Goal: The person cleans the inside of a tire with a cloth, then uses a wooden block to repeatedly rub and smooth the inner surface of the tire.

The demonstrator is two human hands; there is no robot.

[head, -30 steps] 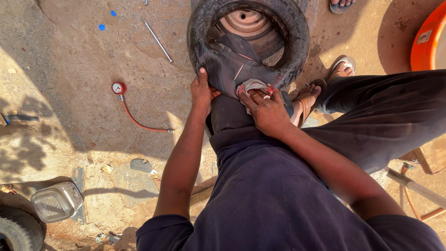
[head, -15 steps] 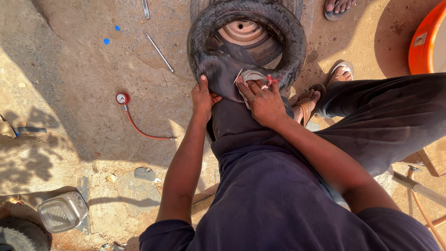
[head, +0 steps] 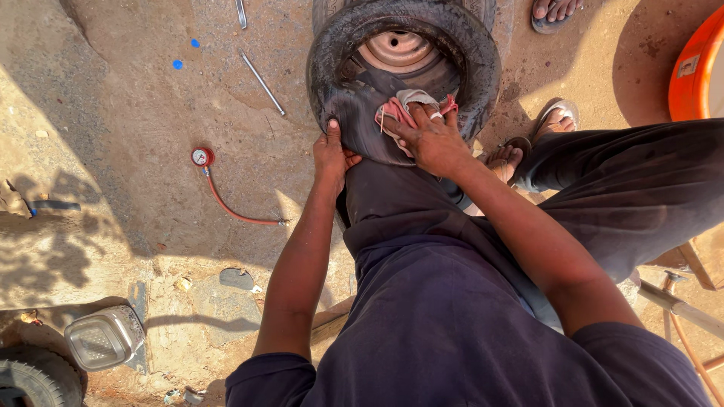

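A black rubber inner tube [head: 360, 128] lies draped over a worn tyre [head: 483, 68] with a metal rim [head: 396, 50] inside it, at the top centre. My left hand [head: 332, 156] grips the tube's near left edge and holds it down. My right hand [head: 428, 137] presses a pink and grey rag [head: 403, 104] flat against the tube's surface. Both arms reach forward over my dark trousers [head: 422, 218].
A red-hosed pressure gauge [head: 202, 157] lies on the dirt to the left. Metal rods [head: 262, 72] lie further up. Sandalled feet [head: 554, 119] stand right of the tyre. An orange tub [head: 697, 71] sits at the far right, a metal tin [head: 103, 338] and another tyre [head: 30, 377] at bottom left.
My right hand has slid the rag upward along the tube. The left hand has kept its hold on the tube's edge. The view has shifted slightly.
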